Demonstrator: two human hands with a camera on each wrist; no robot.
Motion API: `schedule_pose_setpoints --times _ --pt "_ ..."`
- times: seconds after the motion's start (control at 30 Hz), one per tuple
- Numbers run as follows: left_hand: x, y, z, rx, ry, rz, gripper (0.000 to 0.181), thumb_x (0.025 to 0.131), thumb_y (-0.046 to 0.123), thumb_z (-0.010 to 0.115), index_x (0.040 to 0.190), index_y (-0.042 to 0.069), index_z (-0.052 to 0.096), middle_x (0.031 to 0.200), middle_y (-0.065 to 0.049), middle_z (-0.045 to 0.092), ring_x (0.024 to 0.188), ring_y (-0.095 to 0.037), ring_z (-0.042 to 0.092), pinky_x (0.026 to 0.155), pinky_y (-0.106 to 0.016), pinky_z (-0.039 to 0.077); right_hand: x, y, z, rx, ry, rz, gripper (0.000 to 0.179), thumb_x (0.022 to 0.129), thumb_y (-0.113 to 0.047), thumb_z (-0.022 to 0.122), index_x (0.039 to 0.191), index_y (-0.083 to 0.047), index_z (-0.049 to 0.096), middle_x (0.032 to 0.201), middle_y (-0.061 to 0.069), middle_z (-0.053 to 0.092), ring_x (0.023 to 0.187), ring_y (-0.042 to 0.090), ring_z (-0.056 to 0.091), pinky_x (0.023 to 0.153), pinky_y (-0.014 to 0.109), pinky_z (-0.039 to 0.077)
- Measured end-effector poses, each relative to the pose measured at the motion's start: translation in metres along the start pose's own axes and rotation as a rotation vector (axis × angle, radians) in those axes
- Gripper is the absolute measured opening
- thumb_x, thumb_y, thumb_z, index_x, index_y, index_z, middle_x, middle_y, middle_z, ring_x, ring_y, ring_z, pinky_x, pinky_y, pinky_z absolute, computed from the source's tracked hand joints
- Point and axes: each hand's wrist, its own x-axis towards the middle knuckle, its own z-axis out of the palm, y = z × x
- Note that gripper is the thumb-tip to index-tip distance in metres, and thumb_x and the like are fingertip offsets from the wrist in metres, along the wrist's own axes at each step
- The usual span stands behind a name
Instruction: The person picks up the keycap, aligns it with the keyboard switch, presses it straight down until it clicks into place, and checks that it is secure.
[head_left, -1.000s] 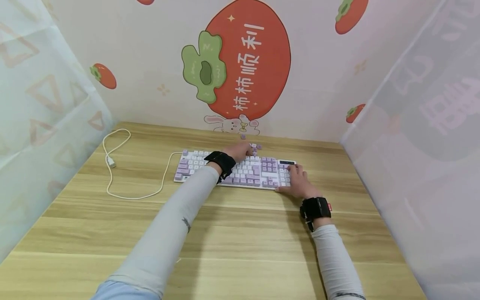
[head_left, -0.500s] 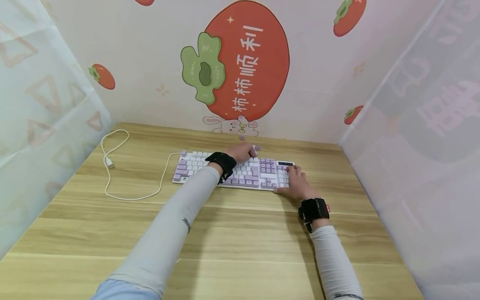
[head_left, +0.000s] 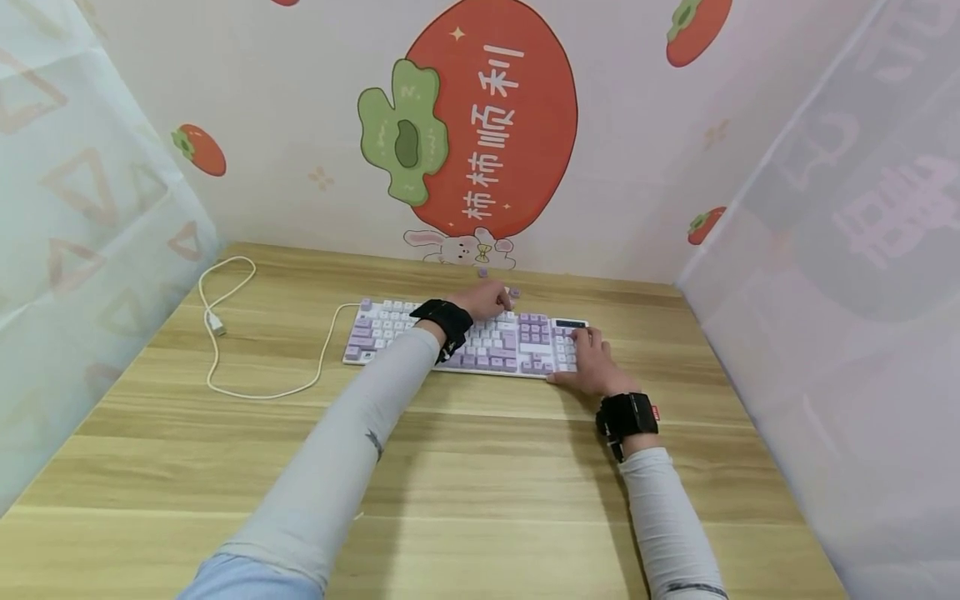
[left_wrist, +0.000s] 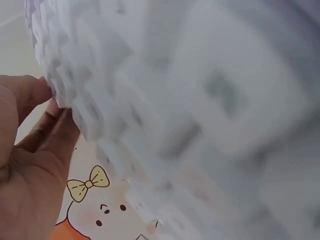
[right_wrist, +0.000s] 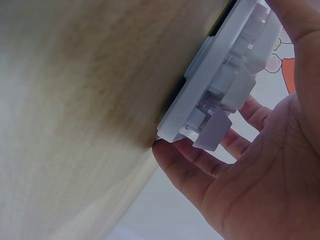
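A white-and-lilac keyboard [head_left: 495,340] lies across the table towards the back wall. My left hand [head_left: 480,302] reaches over it, fingers bent down at the back edge near the loose keycaps. Seen from the left wrist, the thumb [left_wrist: 35,92] and fingertips meet at the far edge of the key rows; whether a keycap is between them is hidden. My right hand [head_left: 596,365] grips the keyboard's right end, fingers over the number pad and thumb at the front corner. The right wrist view shows fingers [right_wrist: 180,167] touching the keyboard's white edge [right_wrist: 200,85].
Behind the keyboard lie a few loose keycaps: a lilac keycap [head_left: 514,292] beside the left fingers, and another lilac keycap [head_left: 482,272] by the wall. A white USB cable [head_left: 258,396] loops on the left of the wooden table [head_left: 480,500]. Printed sheets enclose the back and sides.
The left hand shifts slightly at the keyboard's back edge; a pale keycap that showed beside its fingertips is now out of sight. The right hand stays on the right end.
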Motion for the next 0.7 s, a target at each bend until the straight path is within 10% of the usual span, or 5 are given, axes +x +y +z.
schedule_pose_setpoints --times 0.3,0.7 --pt "0.008 -0.029 0.0 -0.046 0.057 0.127 0.023 0.098 0.002 0.058 0.093 0.001 0.08 0.077 -0.005 0.06 0.064 -0.019 0.042 0.064 -0.029 0.039 -0.001 -0.001 0.0 -0.005 -0.006 -0.016 0.096 0.086 -0.047 0.08 0.149 0.0 0.026 0.16 0.032 0.011 0.138 0.052 0.029 0.112 0.062 0.035" --pt "-0.022 -0.007 -0.015 -0.283 0.255 0.17 0.03 0.09 -0.008 0.065 0.119 -0.006 0.072 0.115 -0.023 0.071 0.103 -0.035 0.066 0.091 -0.039 0.056 0.0 -0.002 -0.002 -0.001 -0.013 -0.007 0.099 0.085 -0.049 0.08 0.151 0.0 0.025 0.161 0.033 0.009 0.139 0.052 0.027 0.113 0.062 0.035"
